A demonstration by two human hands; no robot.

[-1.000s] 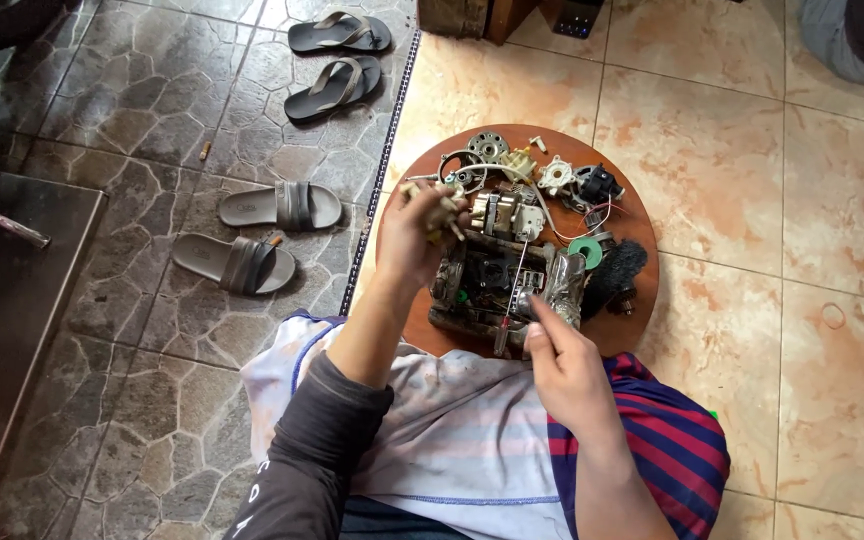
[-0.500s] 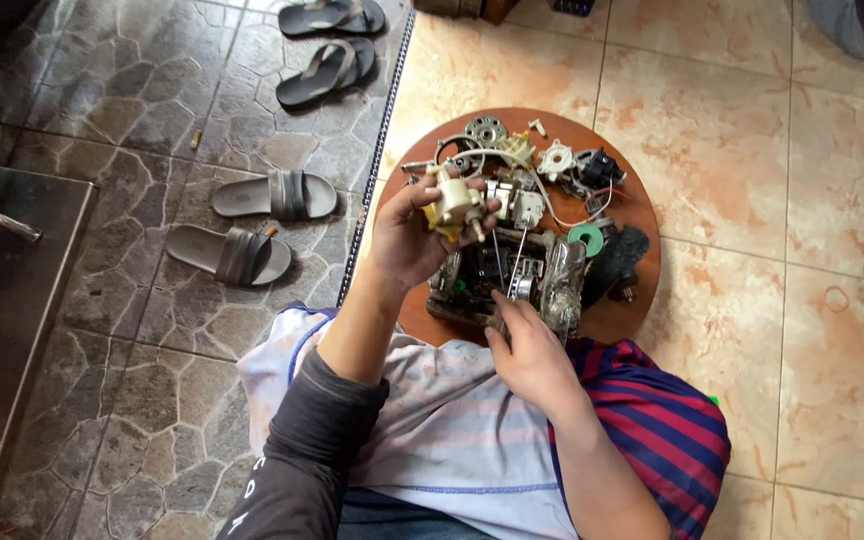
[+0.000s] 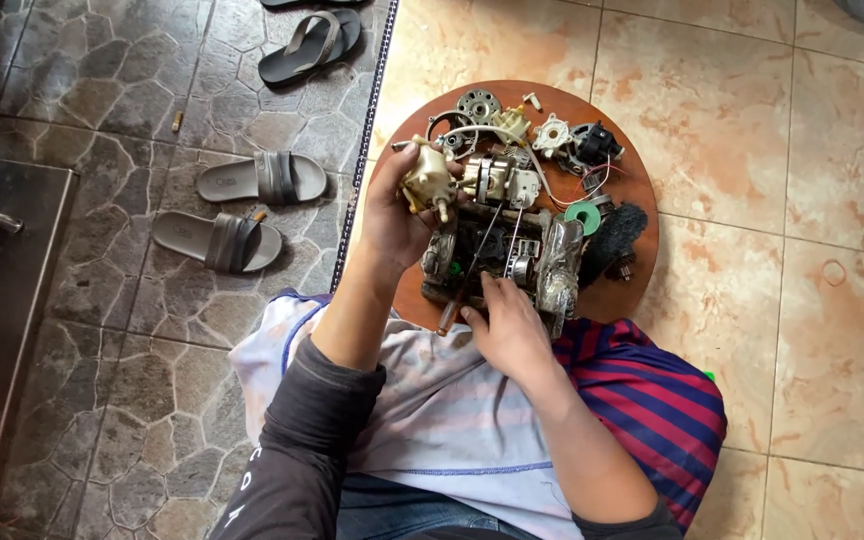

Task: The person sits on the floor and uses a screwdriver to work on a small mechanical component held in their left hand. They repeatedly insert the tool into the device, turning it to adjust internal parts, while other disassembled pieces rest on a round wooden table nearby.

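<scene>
Counter (image 3: pixel 632 190): upper centre of the frame, on the floor.
Engine block (image 3: pixel 507 255): on the counter's lower half.
Small parts (image 3: pixel 552 135): along the counter's upper edge, behind the block.
Left hand (image 3: pixel 397 215): at the counter's left rim, gripping a carburettor (image 3: pixel 427 180).
Right hand (image 3: pixel 507 330): against the block's lower edge.
Sandals (image 3: pixel 242 210): on the floor, left of the counter.

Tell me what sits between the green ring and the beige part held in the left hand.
In the head view, a small metal motor block with wires sits between the green ring and the beige part.

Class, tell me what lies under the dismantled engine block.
The engine block rests on a round wooden board, with loose parts around it. The board beneath the block is hidden; the right hand covers its near edge.
</scene>
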